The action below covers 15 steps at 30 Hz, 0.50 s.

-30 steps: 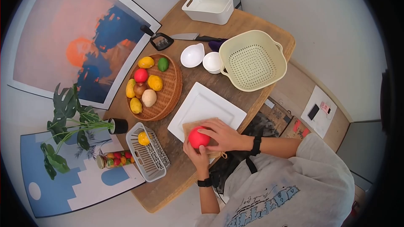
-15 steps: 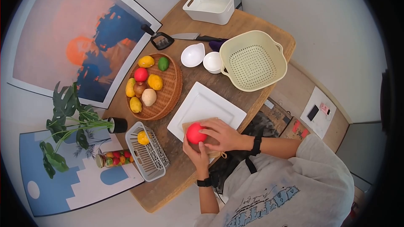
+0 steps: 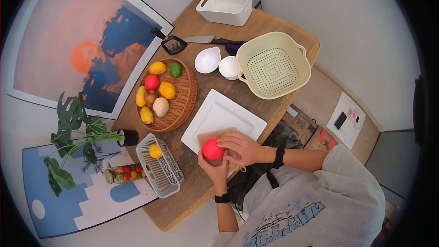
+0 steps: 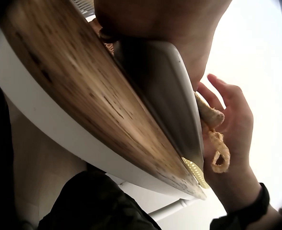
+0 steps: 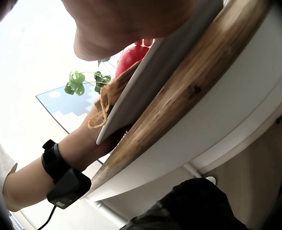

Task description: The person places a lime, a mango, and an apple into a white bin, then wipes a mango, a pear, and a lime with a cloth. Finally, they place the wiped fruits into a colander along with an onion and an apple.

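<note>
Both hands hold a smooth, round red fruit point(image 3: 211, 149) over the near corner of a square white plate point(image 3: 228, 110). My left hand point(image 3: 213, 168) cups its lower left side, with the thumb along the near side. From the right, my right hand point(image 3: 244, 148) lays its curled fingertips on the fruit's upper right, thumb below. Under the hands, a tan board-like piece point(image 3: 206, 137) overlaps the plate; its cord loop point(image 4: 221, 158) hangs past the edge in the left wrist view. The right wrist view shows only part of the red fruit point(image 5: 130, 60).
A round wicker tray point(image 3: 185, 96) of fruit stands beyond the plate, and a grey basket point(image 3: 171, 187) with a yellow fruit is to the left. Small white bowls point(image 3: 207, 60), a knife point(image 3: 199, 39), a cream colander point(image 3: 270, 89) and a white bin point(image 3: 224, 16) line the far side.
The red fruit has shifted slightly left between the hands. The right hand's fingers have slid toward its right edge, and its thumb has drawn back, so more of the fruit shows.
</note>
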Each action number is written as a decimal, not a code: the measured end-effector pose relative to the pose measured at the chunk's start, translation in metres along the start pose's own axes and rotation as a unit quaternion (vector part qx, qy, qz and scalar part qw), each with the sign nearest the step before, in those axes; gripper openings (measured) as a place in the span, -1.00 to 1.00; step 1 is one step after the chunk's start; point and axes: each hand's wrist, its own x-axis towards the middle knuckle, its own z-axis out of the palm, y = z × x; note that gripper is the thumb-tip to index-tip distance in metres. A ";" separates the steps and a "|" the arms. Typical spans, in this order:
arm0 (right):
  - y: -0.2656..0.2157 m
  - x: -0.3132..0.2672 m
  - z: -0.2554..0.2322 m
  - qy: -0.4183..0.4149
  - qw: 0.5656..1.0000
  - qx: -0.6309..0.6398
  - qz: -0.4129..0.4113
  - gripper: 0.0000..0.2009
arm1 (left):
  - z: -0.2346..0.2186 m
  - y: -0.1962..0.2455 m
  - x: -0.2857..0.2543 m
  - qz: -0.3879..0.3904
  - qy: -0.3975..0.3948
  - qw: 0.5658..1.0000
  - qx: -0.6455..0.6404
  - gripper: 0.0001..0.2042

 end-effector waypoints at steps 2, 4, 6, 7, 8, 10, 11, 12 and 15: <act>0.002 -0.001 0.002 -0.001 1.000 -0.011 0.003 -0.48 | -0.004 0.002 -0.001 0.019 -0.007 0.999 0.033 -0.11; 0.006 -0.002 0.003 0.000 1.000 -0.016 0.004 -0.46 | -0.006 0.002 0.000 0.036 -0.012 0.999 0.038 -0.20; 0.005 -0.001 0.003 -0.004 1.000 -0.013 0.020 -0.44 | -0.008 0.002 0.001 0.057 -0.021 0.997 0.040 -0.27; 0.004 0.000 0.002 -0.007 1.000 -0.012 0.028 -0.43 | -0.010 0.005 0.003 0.069 -0.027 0.996 0.040 -0.30; 0.002 0.002 0.001 -0.019 0.999 -0.013 0.026 -0.41 | -0.011 0.006 0.005 0.081 -0.033 0.995 0.040 -0.30; -0.003 0.007 -0.002 -0.044 0.999 -0.014 0.022 -0.36 | -0.013 0.006 0.005 0.081 -0.042 0.995 0.042 -0.32; -0.004 0.007 -0.002 -0.053 0.998 -0.012 0.026 -0.35 | -0.014 0.007 0.006 0.081 -0.047 0.995 0.043 -0.32; -0.004 0.007 -0.003 -0.061 0.998 -0.010 0.031 -0.33 | -0.014 0.007 0.005 0.081 -0.050 0.994 0.048 -0.34; -0.005 0.008 -0.003 -0.090 0.995 -0.013 0.042 -0.30 | -0.014 0.012 0.006 0.078 -0.048 0.994 0.052 -0.38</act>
